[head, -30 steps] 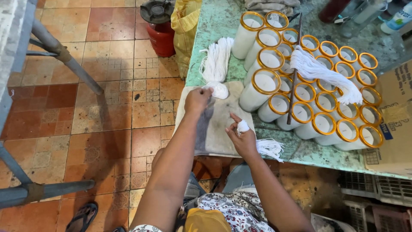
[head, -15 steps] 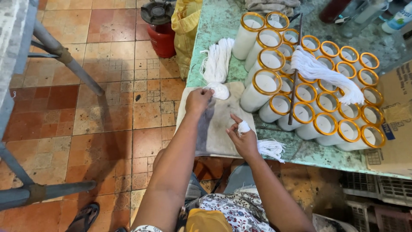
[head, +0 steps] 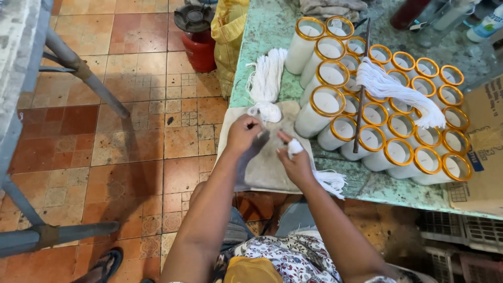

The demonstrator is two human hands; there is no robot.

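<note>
Spreading across the upper right of the view, a mottled green table (head: 272,31) is seen carrying everything at hand, with a terracotta tiled floor (head: 131,131) alongside it and a grey metal frame (head: 78,73) slanting over the tiles at the far side. A dense cluster of white candle glasses with orange rims (head: 387,115) is packed on the table top, and a thin dark rod (head: 361,89) is laid across several rims, with a hank of white strands (head: 398,91) draped over the cluster beside it. A flattened cardboard sheet (head: 484,141) is set against the cluster's outer side. A pale cloth (head: 272,167) is spread over the table's near edge, just beside the nearest glasses. A red canister (head: 201,44) and a yellow sack (head: 230,31) are stood on the floor by the table's far corner. A bundle of white wick string (head: 267,84) is laid on the table, its knotted end resting on the cloth's upper edge. Over the cloth, the left hand (head: 243,133) is held closed, its fingertips pinched just below that knotted end; what is pinched cannot be made out. The right hand (head: 297,162) is kept close beside it, curled around a loose tuft of white string (head: 330,181) that trails from beneath the palm, and a white wrap (head: 294,148) is wound about one raised finger.
</note>
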